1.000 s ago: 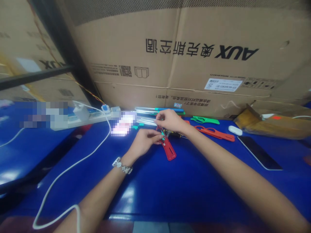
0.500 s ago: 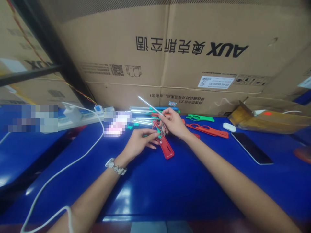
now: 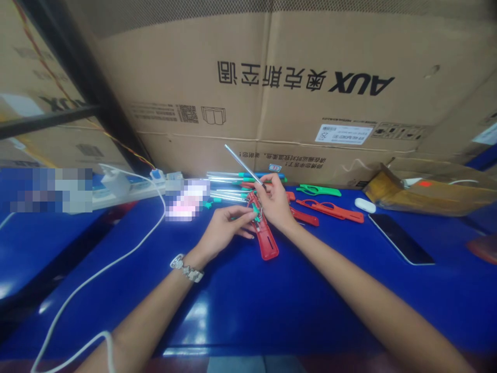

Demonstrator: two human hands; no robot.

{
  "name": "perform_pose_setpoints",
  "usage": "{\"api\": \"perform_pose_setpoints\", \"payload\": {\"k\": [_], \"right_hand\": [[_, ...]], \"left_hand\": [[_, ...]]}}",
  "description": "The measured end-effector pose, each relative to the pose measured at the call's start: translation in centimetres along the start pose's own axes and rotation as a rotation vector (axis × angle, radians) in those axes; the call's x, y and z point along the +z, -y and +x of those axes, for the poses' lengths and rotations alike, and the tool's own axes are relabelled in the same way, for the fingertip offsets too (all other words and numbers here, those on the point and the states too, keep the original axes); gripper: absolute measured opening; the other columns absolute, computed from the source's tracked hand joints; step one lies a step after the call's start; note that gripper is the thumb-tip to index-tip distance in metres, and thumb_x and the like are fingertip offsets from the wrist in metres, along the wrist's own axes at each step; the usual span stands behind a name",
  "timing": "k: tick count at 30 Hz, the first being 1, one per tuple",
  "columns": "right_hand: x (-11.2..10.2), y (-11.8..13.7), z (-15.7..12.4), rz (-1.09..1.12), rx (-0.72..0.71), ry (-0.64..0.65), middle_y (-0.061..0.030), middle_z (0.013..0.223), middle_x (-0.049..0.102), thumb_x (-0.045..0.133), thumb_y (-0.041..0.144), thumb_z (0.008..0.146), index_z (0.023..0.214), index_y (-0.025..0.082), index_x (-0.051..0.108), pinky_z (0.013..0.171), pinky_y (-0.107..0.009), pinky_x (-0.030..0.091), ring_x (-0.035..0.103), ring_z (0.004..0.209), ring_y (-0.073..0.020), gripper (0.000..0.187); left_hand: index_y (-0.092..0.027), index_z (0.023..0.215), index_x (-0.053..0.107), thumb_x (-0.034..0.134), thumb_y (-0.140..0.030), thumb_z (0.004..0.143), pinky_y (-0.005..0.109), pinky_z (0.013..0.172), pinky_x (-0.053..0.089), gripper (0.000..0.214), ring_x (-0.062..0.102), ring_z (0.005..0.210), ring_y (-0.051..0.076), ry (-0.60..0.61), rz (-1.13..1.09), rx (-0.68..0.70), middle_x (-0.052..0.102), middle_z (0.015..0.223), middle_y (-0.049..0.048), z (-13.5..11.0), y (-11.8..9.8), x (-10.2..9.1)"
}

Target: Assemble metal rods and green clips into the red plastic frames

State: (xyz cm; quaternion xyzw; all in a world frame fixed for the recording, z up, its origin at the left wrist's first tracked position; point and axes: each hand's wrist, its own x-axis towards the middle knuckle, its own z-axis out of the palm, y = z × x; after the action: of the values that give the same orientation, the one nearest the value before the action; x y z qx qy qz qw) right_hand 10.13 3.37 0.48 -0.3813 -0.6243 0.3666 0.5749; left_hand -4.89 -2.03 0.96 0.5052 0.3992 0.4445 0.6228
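Note:
My left hand [image 3: 227, 228], with a silver watch on the wrist, pinches a small green plastic part [image 3: 255, 210] at the upper half of a red plastic casing [image 3: 267, 242]. The casing looks like a shell of a long-necked lighter; its slotted end points toward me. My right hand [image 3: 276, 199] holds a thin metal tube [image 3: 243, 163], tilted up and to the left, and its lower fingers are beside the casing. Thin wire shows between the hands; its details are too small to tell. Behind the hands lie several metal tubes with green ends [image 3: 227, 196].
To the right lie a green casing [image 3: 320, 190], an orange-red casing [image 3: 334, 211], a red casing [image 3: 305, 216], a white case [image 3: 365, 205] and a phone [image 3: 402, 238]. A large carton [image 3: 248, 103] stands behind. A white cable [image 3: 116, 254] runs along the left from a power strip [image 3: 147, 184].
The red casing's near end has swung slightly toward me and more upright in view. The metal tube and my right hand have shifted slightly; both hands keep their grip.

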Motion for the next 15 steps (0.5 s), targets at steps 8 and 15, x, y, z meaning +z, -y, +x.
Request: {"api": "perform_pose_setpoints", "payload": {"k": [8, 15], "right_hand": [[0.28, -0.10, -0.47, 0.002, -0.030, -0.020, 0.0052, 0.066, 0.050, 0.055, 0.047, 0.093, 0.100, 0.026, 0.044, 0.049, -0.026, 0.040, 0.050, 0.053, -0.0115, 0.025], [0.30, 0.16, -0.52, 0.093, -0.071, -0.006, 0.0086, 0.057, 0.042, 0.058, 0.045, 0.092, 0.095, 0.026, 0.047, 0.043, -0.024, 0.029, 0.037, 0.043, -0.0089, 0.022]], "left_hand": [[-0.012, 0.089, 0.069, 0.080, -0.036, 0.075, 0.025, 0.064, 0.061, 0.030, 0.072, 0.066, 0.015, 0.103, -0.026, -0.070, 0.074, 0.074, 0.0058, 0.02, 0.39, -0.27], [-0.012, 0.091, 0.070, 0.078, -0.031, 0.077, 0.024, 0.063, 0.061, 0.025, 0.071, 0.064, 0.014, 0.078, 0.004, -0.070, 0.074, 0.075, 0.0055, 0.08, 0.22, -0.52]]}}
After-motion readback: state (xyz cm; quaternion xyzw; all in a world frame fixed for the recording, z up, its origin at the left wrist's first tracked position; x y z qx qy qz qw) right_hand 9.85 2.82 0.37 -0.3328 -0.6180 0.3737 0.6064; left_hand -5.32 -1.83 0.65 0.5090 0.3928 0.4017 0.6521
